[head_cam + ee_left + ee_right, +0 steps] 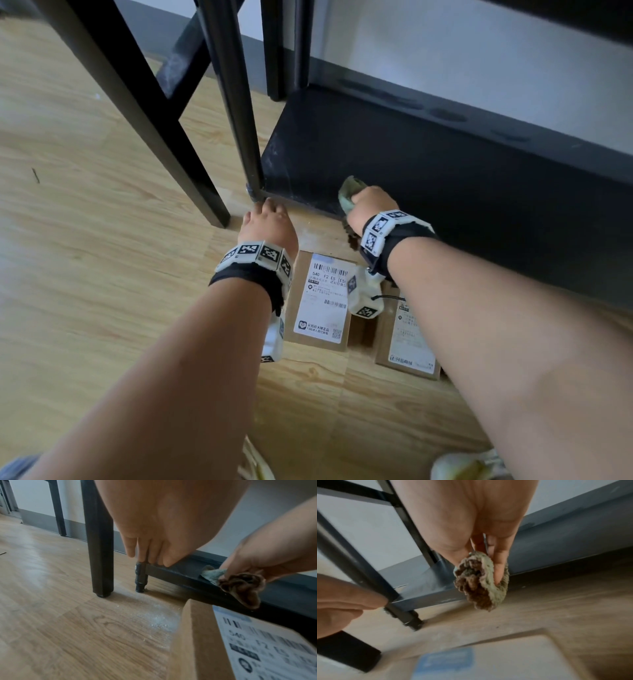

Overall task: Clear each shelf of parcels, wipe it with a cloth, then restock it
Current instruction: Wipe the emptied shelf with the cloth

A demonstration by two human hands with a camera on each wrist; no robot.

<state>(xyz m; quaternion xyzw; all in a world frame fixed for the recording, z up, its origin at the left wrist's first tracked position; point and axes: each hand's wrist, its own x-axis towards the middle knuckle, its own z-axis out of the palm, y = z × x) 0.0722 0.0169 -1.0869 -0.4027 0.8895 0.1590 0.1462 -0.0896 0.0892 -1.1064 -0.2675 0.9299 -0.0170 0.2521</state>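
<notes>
I see the bottom shelf (428,161), a bare black board set low above the wooden floor (85,240), lying just ahead of both hands, dusty and streaked pale near its front left corner. To the left of my left hand stands a square black table leg (161,130); the rack's round upright post (236,113) rises right beside that hand at the shelf corner. Below my wrists, nearer to me, two brown cardboard parcels lie flat on the floor with white printed labels up: one parcel (320,305) between the two forearms, the other parcel (406,337) partly hidden under my right wrist. My left hand (267,224) is relaxed, fingers straight and close together, their tips touching the shelf's front rim at the post. My right hand (370,205) is curled round a crumpled cloth (481,582), pale green outside and brown within, holding it at the shelf's front edge.
</notes>
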